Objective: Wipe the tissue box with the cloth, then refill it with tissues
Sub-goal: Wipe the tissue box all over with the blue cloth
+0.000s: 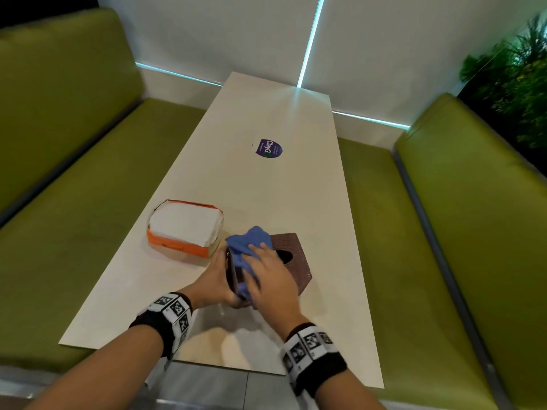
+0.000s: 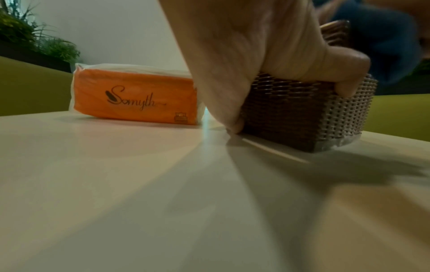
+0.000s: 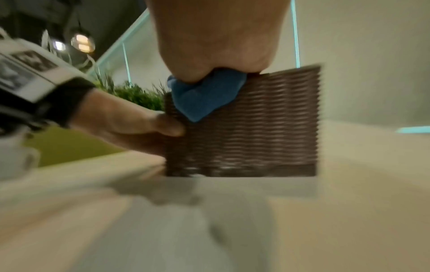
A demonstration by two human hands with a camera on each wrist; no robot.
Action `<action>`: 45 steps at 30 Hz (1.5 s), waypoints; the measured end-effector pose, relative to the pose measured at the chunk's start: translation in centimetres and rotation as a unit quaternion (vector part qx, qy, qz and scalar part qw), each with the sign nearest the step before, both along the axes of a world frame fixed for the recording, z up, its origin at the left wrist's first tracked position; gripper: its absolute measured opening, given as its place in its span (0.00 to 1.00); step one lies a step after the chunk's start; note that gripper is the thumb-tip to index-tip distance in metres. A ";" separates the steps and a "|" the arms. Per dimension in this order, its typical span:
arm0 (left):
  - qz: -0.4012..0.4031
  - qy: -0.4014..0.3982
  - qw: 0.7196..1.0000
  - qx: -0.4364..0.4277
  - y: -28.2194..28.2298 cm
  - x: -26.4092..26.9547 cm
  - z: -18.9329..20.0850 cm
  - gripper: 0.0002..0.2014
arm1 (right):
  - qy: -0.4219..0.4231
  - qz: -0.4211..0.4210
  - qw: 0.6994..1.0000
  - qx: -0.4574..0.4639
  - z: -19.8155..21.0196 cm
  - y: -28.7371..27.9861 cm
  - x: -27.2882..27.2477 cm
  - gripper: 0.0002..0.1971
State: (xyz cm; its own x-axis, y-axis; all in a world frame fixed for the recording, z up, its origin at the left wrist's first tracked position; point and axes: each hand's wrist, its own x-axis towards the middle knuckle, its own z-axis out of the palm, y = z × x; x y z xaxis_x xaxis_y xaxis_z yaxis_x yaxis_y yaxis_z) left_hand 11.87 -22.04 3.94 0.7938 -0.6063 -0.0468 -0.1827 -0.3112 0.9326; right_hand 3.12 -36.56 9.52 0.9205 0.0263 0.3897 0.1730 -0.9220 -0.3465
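Gripping tissue box point(image 1: 291, 260) side, left hand point(image 1: 214, 281) | right hand point(image 1: 273, 281) pressing cloth point(image 1: 248, 242) onto box

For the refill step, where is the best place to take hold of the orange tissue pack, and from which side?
Probably from above, across its two long sides: the orange tissue pack lies flat on the table, left of the tissue box, with nothing on top. The left hand is nearer.

We see a long pale table point(image 1: 266, 187) set between green benches. On it, near our end, stands a brown woven tissue box point(image 1: 291, 263), and just beside it toward the left edge lies an orange-and-white tissue pack point(image 1: 185, 229). A round purple sticker point(image 1: 268, 148) sits mid-table, toward the far end.
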 end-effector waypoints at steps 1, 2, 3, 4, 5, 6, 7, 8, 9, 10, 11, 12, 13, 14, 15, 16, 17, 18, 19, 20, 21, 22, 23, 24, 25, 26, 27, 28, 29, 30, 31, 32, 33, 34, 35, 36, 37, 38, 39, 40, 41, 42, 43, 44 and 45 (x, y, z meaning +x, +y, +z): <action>0.000 0.005 1.000 -0.007 0.0 0.0 0.0 0.63 | -0.007 -0.021 1.000 -0.010 -0.1 -1.8 0.0 0.18; -0.003 0.015 1.000 -0.016 -0.1 0.0 0.0 0.64 | -0.003 -0.070 0.997 0.013 -0.1 -3.7 0.0 0.18; -0.004 0.023 0.999 -0.022 -0.1 0.0 -0.1 0.65 | 0.013 -0.131 0.989 0.061 -0.1 -5.1 0.1 0.18; -0.008 0.023 0.999 -0.024 -0.1 0.0 -0.1 0.65 | 0.022 -0.187 0.977 0.102 -0.2 -5.9 0.1 0.18; -0.011 0.022 0.999 -0.023 -0.1 0.0 -0.2 0.65 | 0.021 -0.233 0.962 0.144 -0.5 -6.3 0.2 0.17; -0.011 0.023 0.999 -0.024 -0.1 0.0 -0.2 0.65 | 0.013 -0.259 0.951 0.170 -0.7 -6.1 0.3 0.17; -0.007 0.025 0.999 -0.019 -0.2 0.1 -0.2 0.66 | 0.015 -0.276 0.943 0.184 -0.7 -5.6 0.2 0.18; -0.004 0.023 1.000 -0.010 -0.2 0.1 -0.1 0.67 | 0.016 -0.282 0.942 0.180 -0.7 -4.9 0.0 0.19; -0.003 0.021 1.000 0.000 -0.2 0.0 0.0 0.68 | 0.018 -0.278 0.945 0.170 -0.8 -4.0 -0.4 0.21; -0.002 0.019 1.000 0.008 -0.3 -0.1 0.1 0.68 | 0.018 -0.264 0.954 0.142 -0.8 -3.0 -1.0 0.23; 0.002 0.018 1.000 0.014 -0.3 -0.1 0.0 0.68 | 0.018 -0.234 0.966 0.107 -0.6 -1.8 -1.8 0.25; 0.005 0.017 1.000 0.018 -0.3 -0.1 0.0 0.68 | 0.018 -0.196 0.978 0.067 -0.3 -1.0 -2.6 0.26; 0.008 0.015 1.000 0.022 -0.3 0.0 -0.1 0.68 | 0.020 -0.146 0.989 0.021 -0.4 -0.7 -3.1 0.26; 0.009 0.014 1.000 0.025 -0.2 0.0 -0.1 0.68 | 0.014 -0.108 0.994 0.001 -0.7 -1.1 -3.3 0.25; 0.008 0.014 1.000 0.025 -0.1 0.1 -0.1 0.69 | 0.024 -0.091 0.995 0.010 -0.5 -1.8 -3.2 0.22; 0.006 0.015 1.000 0.026 -0.1 0.0 0.1 0.69 | 0.043 -0.096 0.994 0.036 -0.3 -2.8 -2.9 0.20; 0.003 0.018 0.999 0.026 -0.1 0.1 0.1 0.69 | 0.061 -0.124 0.987 0.077 0.0 -3.9 -2.5 0.19; -0.004 0.018 0.999 0.026 -0.1 0.1 0.3 0.69 | 0.061 -0.168 0.978 0.111 0.2 -5.1 -1.9 0.18; -0.010 0.018 1.000 0.023 -0.1 0.1 0.2 0.68 | 0.061 -0.213 0.963 0.155 0.8 -5.9 -1.1 0.17; -0.014 0.015 1.000 0.022 -0.2 0.2 0.2 0.68 | 0.056 -0.254 0.947 0.186 1.2 -6.4 -0.3 0.17; -0.014 0.013 1.000 0.021 -0.2 0.2 0.2 0.68 | 0.056 -0.280 0.936 0.205 1.6 -6.3 0.6 0.16; -0.010 0.014 1.000 0.021 -0.2 0.2 0.1 0.68 | 0.051 -0.290 0.935 0.197 1.8 -5.8 1.4 0.16; -0.004 0.014 1.000 0.024 -0.3 0.3 0.0 0.68 | 0.055 -0.290 0.939 0.174 1.7 -4.9 2.0 0.17; 0.002 0.015 0.999 0.028 -0.3 0.3 -0.2 0.67 | 0.063 -0.276 0.950 0.130 1.6 -3.4 2.4 0.18; 0.009 0.017 0.999 0.039 -0.3 0.3 -0.2 0.65 | 0.071 -0.246 0.963 0.084 1.5 -1.5 2.6 0.19; 0.010 0.020 0.999 0.042 -0.2 0.1 -0.1 0.59 | 0.071 -0.201 0.976 0.047 1.6 0.9 2.5 0.20; 0.015 0.035 0.998 0.057 0.0 -0.1 0.0 0.49 | 0.070 -0.156 0.985 0.027 1.8 2.9 2.1 0.21; 0.023 0.041 0.996 0.075 0.1 -0.3 0.1 0.36 | 0.069 -0.101 0.992 0.032 1.5 4.3 1.8 0.21; 0.024 0.048 0.994 0.094 0.2 -0.4 0.2 0.27 | 0.074 -0.049 0.996 0.028 1.5 4.7 1.6 0.20; 0.020 0.048 0.993 0.106 0.3 -0.4 0.3 0.27 | 0.083 -0.005 0.996 0.020 1.5 4.1 1.7 0.20; 0.011 0.036 0.995 0.093 0.3 -0.3 0.3 0.35 | 0.082 0.020 0.996 -0.015 1.6 2.7 1.6 0.21; 0.005 0.028 0.997 0.071 0.3 -0.1 0.2 0.48 | 0.070 0.024 0.996 -0.043 1.4 0.8 1.6 0.22; 0.005 0.019 0.999 0.050 0.1 0.1 0.1 0.59 | 0.067 0.004 0.996 -0.062 1.3 -1.4 1.8 0.21; 0.003 0.029 0.999 0.039 -0.1 0.2 0.0 0.65 | 0.077 -0.041 0.995 -0.044 1.6 -3.3 1.9 0.21; 0.000 0.036 0.999 0.033 -0.2 0.1 -0.1 0.67 | 0.086 -0.093 0.992 -0.019 1.8 -4.8 2.0 0.19; 0.001 0.042 0.999 0.025 -0.4 0.0 0.1 0.66 | 0.092 -0.140 0.986 0.004 1.6 -5.6 2.2 0.19; 0.004 0.039 0.999 0.022 -0.5 0.0 0.2 0.66 | 0.094 -0.172 0.980 0.023 1.4 -5.6 2.6 0.19; 0.004 0.038 0.999 0.025 -0.6 -0.1 0.1 0.67 | 0.107 -0.180 0.977 0.040 1.4 -4.5 3.0 0.20; 0.002 0.049 0.999 0.012 -0.9 -0.1 0.3 0.67 | 0.118 -0.166 0.979 0.019 1.4 -2.9 3.3 0.20; -0.005 0.052 0.999 0.005 -1.2 -0.2 0.7 0.65 | 0.121 -0.140 0.983 0.012 1.7 -0.8 3.4 0.19; -0.005 0.031 0.999 0.008 -1.4 0.1 0.3 0.57 | 0.108 -0.110 0.988 0.003 1.8 1.1 3.4 0.17; -0.010 -0.001 1.000 0.021 -1.4 0.2 0.4 0.42 | 0.111 -0.065 0.992 0.014 1.8 2.4 3.0 0.17; 0.005 0.001 1.000 0.007 -1.6 -0.2 1.0 0.27 | 0.121 -0.017 0.992 0.007 1.7 3.0 2.5 0.19; 0.026 0.022 0.999 0.010 -1.3 -0.3 0.8 0.24 | 0.125 0.017 0.992 0.006 1.7 2.6 2.4 0.22; 0.006 -0.015 0.999 0.047 -1.1 -0.1 0.6 0.36 | 0.104 0.020 0.994 -0.003 1.6 1.4 2.3 0.24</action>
